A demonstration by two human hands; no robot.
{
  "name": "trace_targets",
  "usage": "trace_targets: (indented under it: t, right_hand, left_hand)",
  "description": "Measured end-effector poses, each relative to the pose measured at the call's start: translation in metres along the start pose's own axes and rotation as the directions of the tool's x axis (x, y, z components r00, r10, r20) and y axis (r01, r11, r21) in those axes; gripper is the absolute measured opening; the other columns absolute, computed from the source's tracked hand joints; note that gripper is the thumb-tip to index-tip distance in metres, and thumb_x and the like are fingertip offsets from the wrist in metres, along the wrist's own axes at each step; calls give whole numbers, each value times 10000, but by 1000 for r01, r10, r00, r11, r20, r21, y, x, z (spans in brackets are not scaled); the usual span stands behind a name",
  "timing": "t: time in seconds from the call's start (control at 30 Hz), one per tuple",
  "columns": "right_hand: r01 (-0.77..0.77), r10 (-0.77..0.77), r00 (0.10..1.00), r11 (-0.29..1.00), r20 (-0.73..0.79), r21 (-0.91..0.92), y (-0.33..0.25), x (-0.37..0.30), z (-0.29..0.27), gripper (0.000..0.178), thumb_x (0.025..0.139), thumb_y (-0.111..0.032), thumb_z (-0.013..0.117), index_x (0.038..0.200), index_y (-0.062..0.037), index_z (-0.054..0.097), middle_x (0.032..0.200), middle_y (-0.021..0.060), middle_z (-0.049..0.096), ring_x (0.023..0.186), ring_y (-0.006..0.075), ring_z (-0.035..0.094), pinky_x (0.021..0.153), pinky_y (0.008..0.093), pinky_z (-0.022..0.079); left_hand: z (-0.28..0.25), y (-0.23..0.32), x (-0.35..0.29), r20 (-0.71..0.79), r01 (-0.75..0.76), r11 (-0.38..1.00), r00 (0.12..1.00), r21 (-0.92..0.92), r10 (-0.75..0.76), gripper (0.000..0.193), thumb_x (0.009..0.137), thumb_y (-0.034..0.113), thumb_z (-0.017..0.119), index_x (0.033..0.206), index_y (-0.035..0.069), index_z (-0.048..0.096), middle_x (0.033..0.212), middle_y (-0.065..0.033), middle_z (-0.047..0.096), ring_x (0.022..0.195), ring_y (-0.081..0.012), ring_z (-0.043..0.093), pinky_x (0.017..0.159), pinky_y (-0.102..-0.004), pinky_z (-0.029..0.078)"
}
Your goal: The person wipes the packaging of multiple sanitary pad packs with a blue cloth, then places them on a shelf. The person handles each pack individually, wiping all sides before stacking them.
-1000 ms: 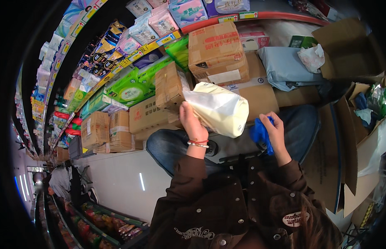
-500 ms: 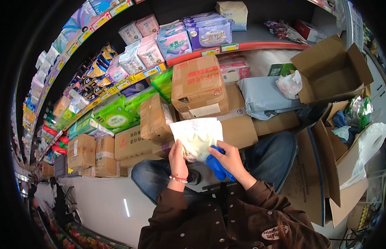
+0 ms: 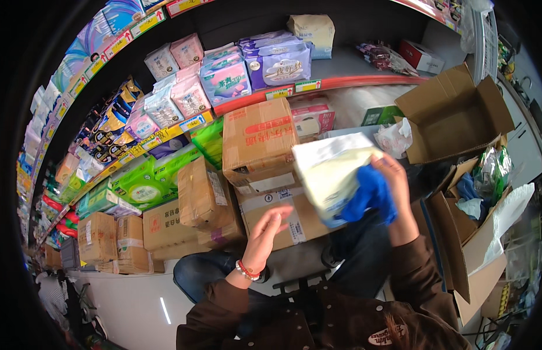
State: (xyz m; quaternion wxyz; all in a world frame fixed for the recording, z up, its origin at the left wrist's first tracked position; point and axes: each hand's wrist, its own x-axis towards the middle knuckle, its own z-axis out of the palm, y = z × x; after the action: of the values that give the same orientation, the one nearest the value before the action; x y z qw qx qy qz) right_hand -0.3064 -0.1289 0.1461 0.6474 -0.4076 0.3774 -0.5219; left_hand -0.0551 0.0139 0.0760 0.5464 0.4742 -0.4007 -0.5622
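- Shop shelf (image 3: 342, 69) ahead holds wrapped packs (image 3: 224, 81); a taped carton (image 3: 260, 135) stands below, an open carton (image 3: 457, 114) to the right.
- Cream-and-white pack (image 3: 330, 169): tilted in front of the cartons, lower part blurred on my remote view.
- Right hand (image 3: 394, 184): I read it as clamped on the pack's right edge, blue cloth (image 3: 371, 195) bunched against the pack. Fingers behind the cloth: cannot tell.
- Left hand (image 3: 262, 242): off the pack, fingers loosely curled around nothing, near the lower carton (image 3: 311, 226).
- Change logged: both hands met at the pack a moment ago; now they stand apart, pack shifted rightward.
- My judgement: right hand alone bears pack and cloth, leaving the left free.
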Motion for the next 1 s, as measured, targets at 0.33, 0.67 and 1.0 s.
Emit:
trace_targets:
  t: [0.33, 0.67, 1.0]
  right_hand:
    - [303, -291, 952, 941, 96, -150, -102, 167, -39, 318, 973, -301, 577, 1143, -35, 620, 980, 56, 667, 859, 136, 642, 790, 275, 541]
    - [479, -446, 855, 875, 265, -71, -143, 376, 10, 213, 939, -109, 576, 1114, -3, 637, 892, 92, 675, 786, 198, 676, 720, 321, 579]
    - [293, -273, 928, 955, 254, -42, -84, 453, 12, 236, 913, -194, 643, 1076, -23, 647, 900, 85, 668, 824, 206, 673, 759, 337, 581]
  left_hand:
    - [-63, -52, 57, 232, 117, 973, 959, 199, -163, 321, 1054, 266, 444, 1129, 6, 617, 1070, -37, 656, 991, -125, 611, 906, -288, 480]
    - [-71, -77, 67, 148, 114, 939, 974, 325, -169, 177, 995, 93, 493, 1029, -11, 632, 955, -92, 694, 884, -145, 673, 789, -271, 535]
    - [-69, -72, 78, 146, 131, 890, 966, 437, -214, 172, 990, 127, 536, 1045, 14, 653, 971, -88, 702, 874, -155, 690, 774, -267, 541]
